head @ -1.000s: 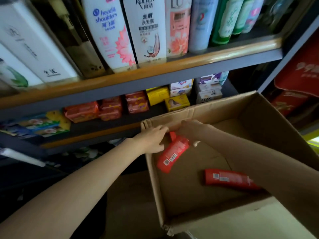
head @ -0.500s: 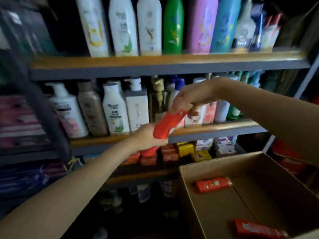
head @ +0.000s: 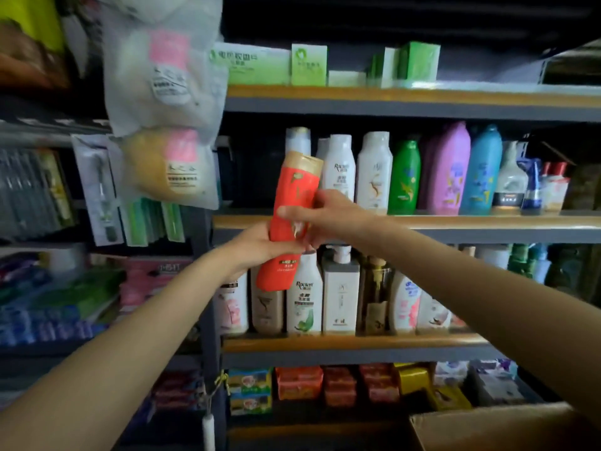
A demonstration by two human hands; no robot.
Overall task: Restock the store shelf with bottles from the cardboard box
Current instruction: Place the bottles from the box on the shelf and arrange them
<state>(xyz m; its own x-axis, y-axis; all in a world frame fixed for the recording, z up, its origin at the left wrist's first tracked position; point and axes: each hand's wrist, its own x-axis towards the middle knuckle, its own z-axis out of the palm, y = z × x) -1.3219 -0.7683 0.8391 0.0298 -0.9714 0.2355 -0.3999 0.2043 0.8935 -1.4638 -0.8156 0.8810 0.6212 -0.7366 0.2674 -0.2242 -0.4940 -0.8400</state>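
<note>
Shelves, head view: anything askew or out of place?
Only the red bottle: it is off the shelf, tilted, cap up, held in both hands before the shelf edge. The shelved bottles stand upright. No spill or damage visible.

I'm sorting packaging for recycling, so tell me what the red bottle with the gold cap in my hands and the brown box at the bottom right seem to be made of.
The red bottle with the gold cap looks like smooth, glossy plastic: a soft sheen and a printed label. The brown box looks like matte corrugated cardboard, judging by its dull tan surface and thick folded edge. The picture is blurred, so neither is certain.
</note>
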